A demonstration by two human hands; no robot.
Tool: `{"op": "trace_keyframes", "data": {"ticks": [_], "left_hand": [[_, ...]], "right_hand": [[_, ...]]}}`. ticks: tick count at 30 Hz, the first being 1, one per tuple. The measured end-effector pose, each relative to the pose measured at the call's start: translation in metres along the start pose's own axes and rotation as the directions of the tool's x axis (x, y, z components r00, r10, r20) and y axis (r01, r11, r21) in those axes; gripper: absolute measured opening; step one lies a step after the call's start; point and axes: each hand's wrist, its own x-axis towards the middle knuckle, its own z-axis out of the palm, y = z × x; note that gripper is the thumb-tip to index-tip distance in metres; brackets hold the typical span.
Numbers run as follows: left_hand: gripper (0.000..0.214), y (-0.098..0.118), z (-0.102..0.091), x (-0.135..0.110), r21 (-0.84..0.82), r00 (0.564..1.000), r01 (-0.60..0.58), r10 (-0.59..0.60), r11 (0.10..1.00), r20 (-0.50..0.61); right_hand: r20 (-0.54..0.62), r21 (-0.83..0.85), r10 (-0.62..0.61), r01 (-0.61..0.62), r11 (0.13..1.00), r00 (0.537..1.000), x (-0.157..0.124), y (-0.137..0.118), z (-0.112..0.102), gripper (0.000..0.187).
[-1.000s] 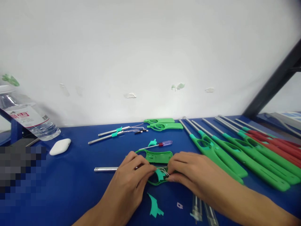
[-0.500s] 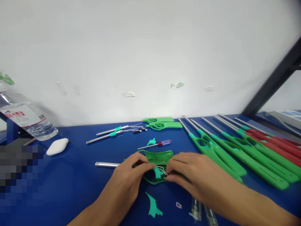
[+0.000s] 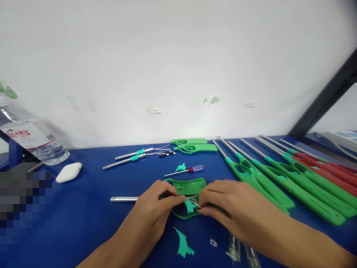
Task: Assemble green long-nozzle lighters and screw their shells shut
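Observation:
My left hand is closed around the metal tube of a gas lighter, which sticks out to the left. By its fingertips, a teal trigger sits over the lower green half-shell. My right hand pinches the end of the white wires at this shell; its fingers cover most of the shell's right part. Just behind both hands lies another green half-shell, hollow side up. A loose teal piece and a small white part lie in front.
Behind the hands are a screwdriver, a teal piece, green shells and two wired tubes. Several green lighters and red ones fill the right. Left are a white case and a bottle. Transparent parts lie in front.
The tube has shifted slightly left and nearer to me, and now lies more level. The trigger shows a little farther right. Both hands keep their grip; the view has shifted slightly.

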Motion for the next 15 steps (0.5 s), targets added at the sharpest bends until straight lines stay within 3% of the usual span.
{"op": "trace_keyframes", "data": {"ticks": [10,15], "left_hand": [[0.037,0.011,-0.010,0.005,0.016,0.989,0.040,-0.042,0.999,0.139],[0.016,0.017,-0.011,0.003,0.035,0.984,0.074,-0.079,0.997,0.159]], "right_hand": [[0.005,0.016,0.015,-0.015,1.000,1.000,-0.001,0.001,0.000,0.010],[-0.015,0.000,0.019,-0.019,1.000,1.000,-0.001,0.002,0.001,0.010]]}}
